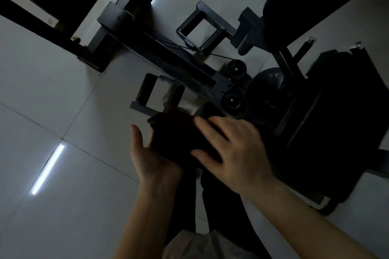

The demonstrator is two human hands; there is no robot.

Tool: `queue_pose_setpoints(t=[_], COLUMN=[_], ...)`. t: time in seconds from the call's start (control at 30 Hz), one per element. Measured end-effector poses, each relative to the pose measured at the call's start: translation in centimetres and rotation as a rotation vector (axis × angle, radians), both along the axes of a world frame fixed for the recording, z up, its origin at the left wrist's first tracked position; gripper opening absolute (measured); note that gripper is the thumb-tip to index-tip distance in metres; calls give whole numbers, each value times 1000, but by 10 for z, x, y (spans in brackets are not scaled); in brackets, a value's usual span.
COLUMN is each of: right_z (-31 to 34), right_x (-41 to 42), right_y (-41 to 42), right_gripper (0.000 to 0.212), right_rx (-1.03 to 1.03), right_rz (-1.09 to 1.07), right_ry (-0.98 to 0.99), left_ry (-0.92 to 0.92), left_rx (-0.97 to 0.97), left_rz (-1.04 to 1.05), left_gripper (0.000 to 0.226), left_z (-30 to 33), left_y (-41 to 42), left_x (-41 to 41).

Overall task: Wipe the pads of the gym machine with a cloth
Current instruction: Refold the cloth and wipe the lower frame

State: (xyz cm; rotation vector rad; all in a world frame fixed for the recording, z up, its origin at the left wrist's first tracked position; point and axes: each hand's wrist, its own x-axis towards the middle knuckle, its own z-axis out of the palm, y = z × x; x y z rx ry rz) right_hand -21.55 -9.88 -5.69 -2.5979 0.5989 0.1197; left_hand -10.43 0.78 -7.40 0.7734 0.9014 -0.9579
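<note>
Centrally, a dark, soft, bunched cloth [179,134] sits between both hands: left hand [151,157] cupped beneath it, right hand [233,151] spread flat on top. Loosely held, it could slip to the glossy tiled floor [52,101]. Smooth black pads [341,111] lie just beside, right; grey steel frame [189,63] beyond.

Left hand [154,160]: bare, palm turned up and inward, thumb raised, cupped under the near end of a dark folded cloth [179,134].
Right hand [235,149]: bare, back to the camera, fingers [207,130] spread flat over the cloth's top, thumb along its near edge.
Forearms: both bare, reaching forward from the bottom edge, wrists close together.
Grip: cloth pressed between the two hands.
</note>
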Motion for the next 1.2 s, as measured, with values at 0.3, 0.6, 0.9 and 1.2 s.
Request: queue_pose_setpoints(t=[0.3, 0.6, 0.9, 1.2], right_z=[3, -33, -108, -66], right_x=[24, 123, 147, 125], right_y=[-17, -22, -32, -54], right_gripper=[58, 28, 39, 29], right_rx=[42, 653, 746, 1001], right_rz=[104, 249, 324, 367], right_ry=[90, 798, 1082, 848], left_ry=[158, 296, 257, 255], left_rx=[31, 238, 345, 431], left_rz=[108, 227, 98, 185], left_gripper=[70, 50, 41, 63], left_z=[-5, 17, 31, 33], left_y=[5, -15, -36, -46], left_x=[5, 22, 33, 31])
